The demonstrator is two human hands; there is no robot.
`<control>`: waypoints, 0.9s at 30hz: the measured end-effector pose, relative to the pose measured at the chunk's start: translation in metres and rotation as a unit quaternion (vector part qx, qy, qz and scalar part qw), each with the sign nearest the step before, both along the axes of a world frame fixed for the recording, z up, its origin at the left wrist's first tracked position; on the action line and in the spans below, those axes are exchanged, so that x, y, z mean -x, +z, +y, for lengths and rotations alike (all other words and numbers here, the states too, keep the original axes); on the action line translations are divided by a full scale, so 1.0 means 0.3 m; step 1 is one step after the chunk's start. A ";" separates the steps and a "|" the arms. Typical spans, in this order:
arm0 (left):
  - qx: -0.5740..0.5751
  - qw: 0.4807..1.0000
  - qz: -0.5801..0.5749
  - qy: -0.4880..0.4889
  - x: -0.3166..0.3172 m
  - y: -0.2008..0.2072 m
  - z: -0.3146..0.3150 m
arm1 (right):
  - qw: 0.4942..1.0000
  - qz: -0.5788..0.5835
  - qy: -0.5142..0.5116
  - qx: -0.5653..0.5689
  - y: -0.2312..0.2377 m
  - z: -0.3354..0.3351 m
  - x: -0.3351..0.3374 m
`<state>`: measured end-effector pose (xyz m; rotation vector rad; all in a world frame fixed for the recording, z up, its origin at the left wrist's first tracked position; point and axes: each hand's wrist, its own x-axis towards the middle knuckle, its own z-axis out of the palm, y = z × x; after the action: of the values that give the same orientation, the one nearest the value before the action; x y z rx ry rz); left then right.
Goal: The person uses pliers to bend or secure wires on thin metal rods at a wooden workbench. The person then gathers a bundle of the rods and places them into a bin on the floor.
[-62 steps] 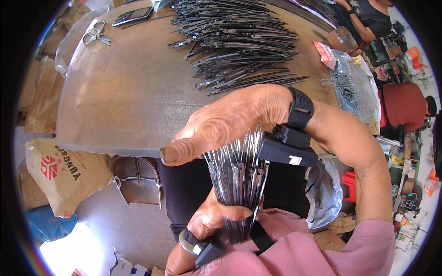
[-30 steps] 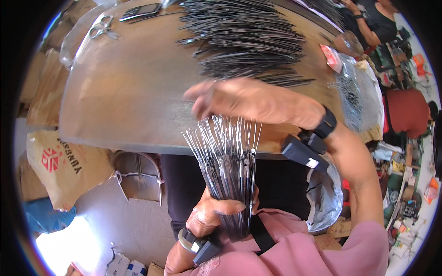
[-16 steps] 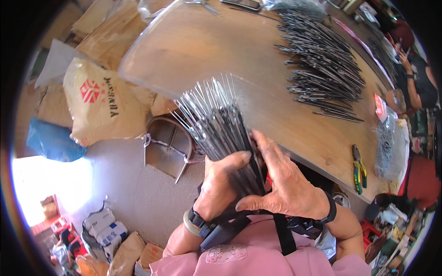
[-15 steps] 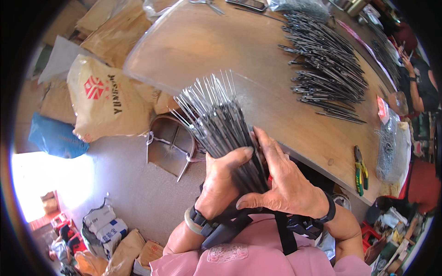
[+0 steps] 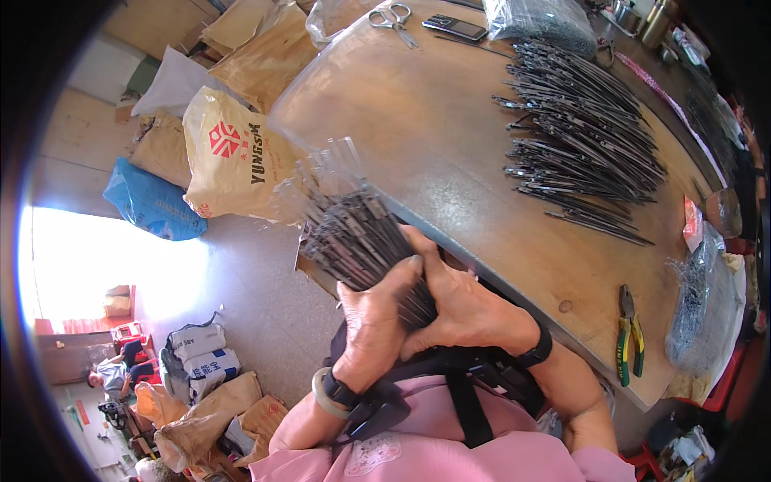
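Observation:
A thick bundle of thin dark metal rods (image 5: 361, 233) with bright wire ends is held upright, leaning to the left, in front of my chest beside the table edge. My left hand (image 5: 373, 321) wraps the bundle's lower part, its thumb across the front. On the other side my right hand (image 5: 474, 313) cups the same bundle, thumb near its base and fingers behind it. The wire ends fan out at the top and are smeared by motion. On the table lies a large heap of similar dark rods (image 5: 582, 132), laid roughly side by side.
The wooden table (image 5: 418, 120) bears scissors (image 5: 392, 22), a phone (image 5: 454, 27), green-and-yellow pliers (image 5: 629, 337) and plastic bags of small metal pieces (image 5: 695, 297). Filled sacks (image 5: 233, 153) stand left of it; more bags (image 5: 201, 353) lie on the floor. Another person (image 5: 116, 373) sits far left.
My view has swung, so the table and sacks sit further right in it. The bundle has tilted further left, and my hands have drawn closer together around it.

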<state>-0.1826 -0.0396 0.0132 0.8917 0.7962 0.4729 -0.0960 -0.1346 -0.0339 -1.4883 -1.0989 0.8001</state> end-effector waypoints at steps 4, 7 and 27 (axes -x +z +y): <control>-0.040 0.999 0.002 0.028 0.008 -0.018 -0.024 | 0.998 -0.026 0.010 -0.057 -0.030 0.008 -0.019; -0.016 0.997 0.017 0.072 0.061 -0.040 -0.011 | 0.999 -0.021 0.020 -0.022 -0.036 0.058 0.023; -0.111 0.962 -0.080 0.237 0.327 -0.016 0.275 | 0.977 0.043 0.130 -0.164 -0.011 0.471 0.300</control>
<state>-0.2808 0.0430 0.0083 0.8527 0.8182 1.0596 -0.1860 0.0068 -0.0371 -1.0396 -1.3072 0.8080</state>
